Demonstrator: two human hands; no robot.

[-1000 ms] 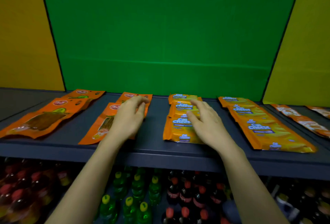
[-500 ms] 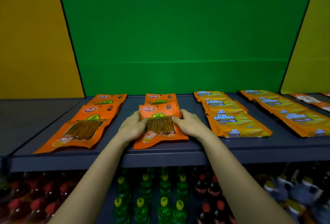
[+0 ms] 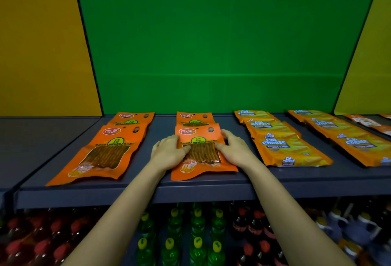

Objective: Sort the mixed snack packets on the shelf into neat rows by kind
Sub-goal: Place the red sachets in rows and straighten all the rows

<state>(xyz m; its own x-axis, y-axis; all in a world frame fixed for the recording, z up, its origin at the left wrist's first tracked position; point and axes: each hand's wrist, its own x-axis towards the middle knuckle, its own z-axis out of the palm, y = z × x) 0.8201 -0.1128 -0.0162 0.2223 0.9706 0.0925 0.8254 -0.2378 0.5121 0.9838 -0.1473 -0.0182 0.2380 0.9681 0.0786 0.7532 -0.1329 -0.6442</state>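
An orange spicy-strip packet lies flat near the front of the dark shelf, in line with a second one behind it. My left hand rests along its left edge and my right hand along its right edge. Both have fairly straight fingers, with the thumbs lying on the packet's front. To the left is another row of the same orange packets. To the right lie two rows of yellow Cal Cheese wafer packs.
At the far right lie more orange and white packets. A green back panel closes the shelf behind. Below the shelf stand red-capped bottles, green bottles and dark cola bottles.
My right hand left the cheese wafer row and joined my left hand at the middle orange packet. That packet, tilted a second ago, now lies straight in its row.
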